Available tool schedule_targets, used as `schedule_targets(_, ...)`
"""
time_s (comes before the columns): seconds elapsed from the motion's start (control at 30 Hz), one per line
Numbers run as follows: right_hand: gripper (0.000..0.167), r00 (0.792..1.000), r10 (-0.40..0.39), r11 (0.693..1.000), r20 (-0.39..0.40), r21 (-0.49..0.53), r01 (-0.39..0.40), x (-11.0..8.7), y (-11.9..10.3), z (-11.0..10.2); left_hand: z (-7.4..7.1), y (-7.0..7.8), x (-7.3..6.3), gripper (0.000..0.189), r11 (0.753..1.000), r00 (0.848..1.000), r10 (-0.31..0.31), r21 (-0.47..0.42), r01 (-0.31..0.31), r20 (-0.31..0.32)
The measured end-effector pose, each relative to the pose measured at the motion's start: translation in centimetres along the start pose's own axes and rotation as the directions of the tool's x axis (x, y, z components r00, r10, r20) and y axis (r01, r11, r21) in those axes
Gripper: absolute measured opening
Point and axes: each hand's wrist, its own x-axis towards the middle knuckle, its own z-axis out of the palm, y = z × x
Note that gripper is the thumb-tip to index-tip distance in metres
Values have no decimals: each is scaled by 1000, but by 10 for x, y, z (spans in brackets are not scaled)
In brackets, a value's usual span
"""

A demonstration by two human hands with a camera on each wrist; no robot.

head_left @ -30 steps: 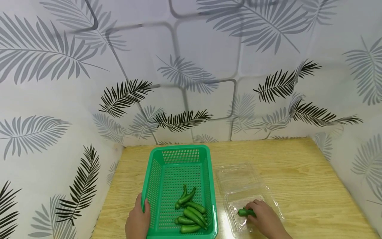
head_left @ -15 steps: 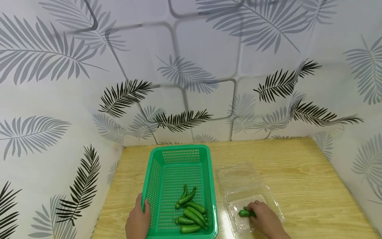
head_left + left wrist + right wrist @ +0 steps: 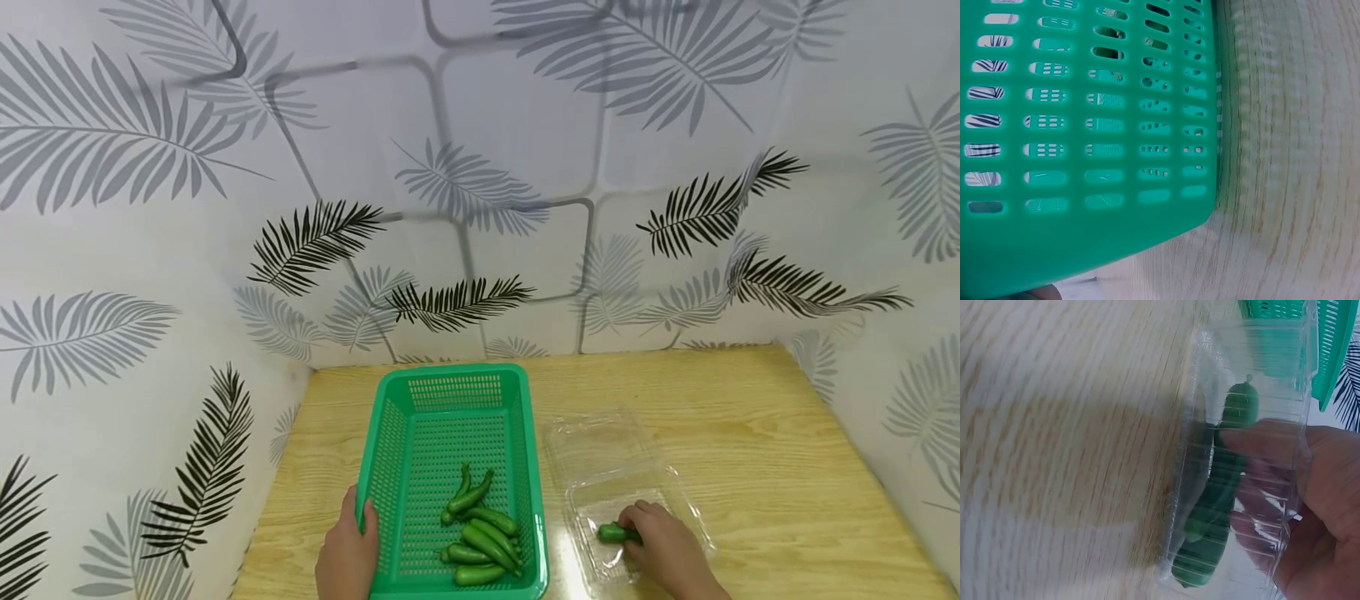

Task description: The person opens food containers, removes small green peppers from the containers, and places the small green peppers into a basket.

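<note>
A green plastic basket (image 3: 450, 369) stands on the table, with several small green cucumbers (image 3: 491, 542) heaped in its near right part. My left hand (image 3: 347, 550) grips the basket's left rim, thumb over the edge; the left wrist view shows mostly the slotted basket wall (image 3: 1072, 234). To the right lies an open clear plastic clamshell box (image 3: 581, 542). Inside its near half my right hand (image 3: 667, 546) holds a small cucumber (image 3: 611, 533) low over the base. Through the clear wall in the right wrist view, my thumb lies against that cucumber (image 3: 1241, 406). Whether a second one lies under it, I cannot tell.
The clamshell's lid half (image 3: 600, 446) lies folded back toward the wall. A wood-grain table (image 3: 780, 467) extends to the right of the box and behind it. Leaf-patterned sheeting (image 3: 510, 250) rises at the back and both sides.
My right hand and its cucumber have shifted only slightly inside the box. My left hand and the basket have stayed in place.
</note>
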Motion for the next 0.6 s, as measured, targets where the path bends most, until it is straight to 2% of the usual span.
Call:
schedule_targets(0.3,28,997,-19,1000,-77,20,21,2,1,-6,-2,2,0,48,1000,1000,1,8,-1,-2)
schedule_targets(0.6,28,995,8,997,-103,75,0,4,-8,-18,-1,1,0,47,1000,1000,-3,-8,4,14)
